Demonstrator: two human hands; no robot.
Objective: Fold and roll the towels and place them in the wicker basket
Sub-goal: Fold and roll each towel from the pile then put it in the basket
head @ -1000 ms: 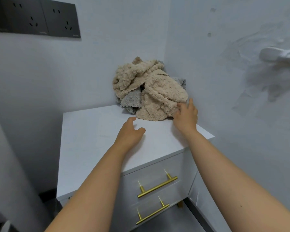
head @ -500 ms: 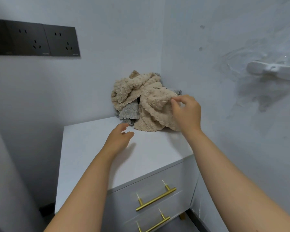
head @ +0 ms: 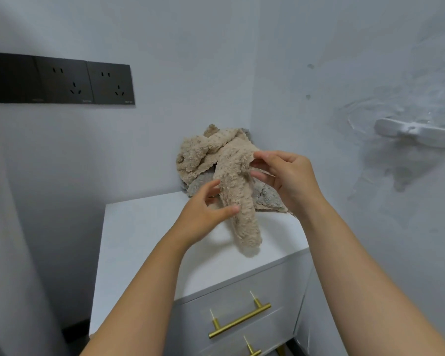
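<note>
A beige fluffy towel (head: 238, 201) hangs lifted off a heap of beige and grey towels (head: 201, 158) in the back corner of a white cabinet top (head: 144, 242). My right hand (head: 285, 176) pinches the towel's upper edge. My left hand (head: 206, 214) reaches to the hanging part, thumb and fingers closing around its middle. The towel's lower end droops to the cabinet top. No wicker basket is in view.
The white cabinet has drawers with gold handles (head: 239, 321) at the front. Walls close in at the back and right. Black wall sockets (head: 62, 82) sit at the upper left, and a white holder (head: 416, 133) sticks out of the right wall.
My right hand has lifted a beige towel up and forward from the heap. My left hand rose from above the cabinet top to take the hanging part.
</note>
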